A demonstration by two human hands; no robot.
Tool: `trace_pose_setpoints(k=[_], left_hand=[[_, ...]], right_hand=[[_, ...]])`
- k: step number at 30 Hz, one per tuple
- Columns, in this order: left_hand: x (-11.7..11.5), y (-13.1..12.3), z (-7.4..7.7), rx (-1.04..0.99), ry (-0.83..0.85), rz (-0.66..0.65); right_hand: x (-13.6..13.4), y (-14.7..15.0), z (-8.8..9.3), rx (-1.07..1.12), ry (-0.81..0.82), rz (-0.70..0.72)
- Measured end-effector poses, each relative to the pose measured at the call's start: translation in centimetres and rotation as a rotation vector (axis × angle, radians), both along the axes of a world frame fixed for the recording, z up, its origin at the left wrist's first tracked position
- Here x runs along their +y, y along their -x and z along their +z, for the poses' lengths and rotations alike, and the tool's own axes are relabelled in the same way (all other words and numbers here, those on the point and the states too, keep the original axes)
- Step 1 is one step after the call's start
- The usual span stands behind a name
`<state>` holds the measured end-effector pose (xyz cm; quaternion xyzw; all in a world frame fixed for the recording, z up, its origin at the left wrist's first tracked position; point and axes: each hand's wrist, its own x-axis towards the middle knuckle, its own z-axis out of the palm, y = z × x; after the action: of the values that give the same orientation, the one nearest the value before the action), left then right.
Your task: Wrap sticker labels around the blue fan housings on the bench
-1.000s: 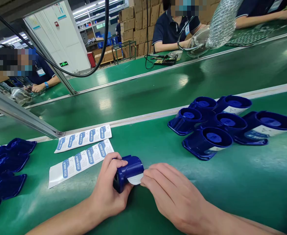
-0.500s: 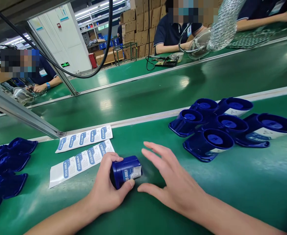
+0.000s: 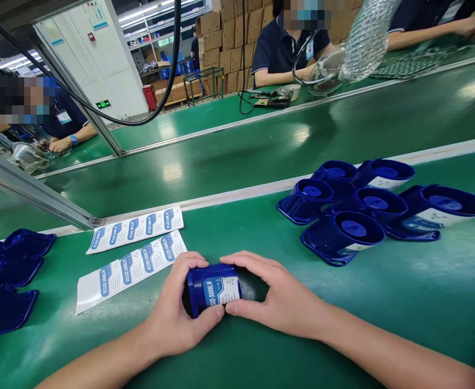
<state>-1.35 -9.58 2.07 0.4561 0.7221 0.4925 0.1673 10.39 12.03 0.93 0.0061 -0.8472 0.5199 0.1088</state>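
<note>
A blue plastic housing [image 3: 200, 286] lies on its side between my hands, low over the green bench, with a blue and white label [image 3: 222, 290] on its curved wall. My left hand [image 3: 181, 302] is closed round its flanged left end, thumb along the lower side. My right hand [image 3: 273, 292] grips the other end, fingers on top and thumb at the label's lower edge. A gap shows between the right palm and the housing. Behind my left hand lie two label sheets, the nearer sheet [image 3: 130, 267] and the farther sheet [image 3: 136, 228].
Several labelled blue housings [image 3: 357, 229] stand grouped at the right. More blue housings [image 3: 11, 265] sit at the left edge. A metal post [image 3: 39, 189] slants up at the left. A black cable [image 3: 156, 116] hangs above. Co-workers sit across the green conveyor [image 3: 237, 156].
My right hand has come in from the right and closed on the housing's free end. The housing has turned slightly, so more of its label faces me. The view has shifted a little.
</note>
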Motion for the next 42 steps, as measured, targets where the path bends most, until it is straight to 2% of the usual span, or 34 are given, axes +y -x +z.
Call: trace_pose_setpoints(k=[3,8,18,32,42], left_hand=[[0.2,0.2,0.2,0.140,-0.058,-0.020],[0.4,0.3,0.8,0.206,-0.086,-0.020],[0.6,0.6,1.4,0.173,-0.115,-0.055],[0.8,0.9,1.5,0.166,-0.095,-0.049],[0.8,0.8,1.7,0.211,-0.075,-0.066]], right_hand=[[-0.1,0.0,-0.3,0.043,-0.008,0.021],[-0.4,0.2,-1.2,0.045,0.026,-0.015],[-1.2,-0.3,-0.9,-0.130,0.160,-0.128],[-1.0,0.1,-0.2,-0.140,0.435,-0.061],[-0.8,0.0,-0.2,-0.131,0.447,-0.070]])
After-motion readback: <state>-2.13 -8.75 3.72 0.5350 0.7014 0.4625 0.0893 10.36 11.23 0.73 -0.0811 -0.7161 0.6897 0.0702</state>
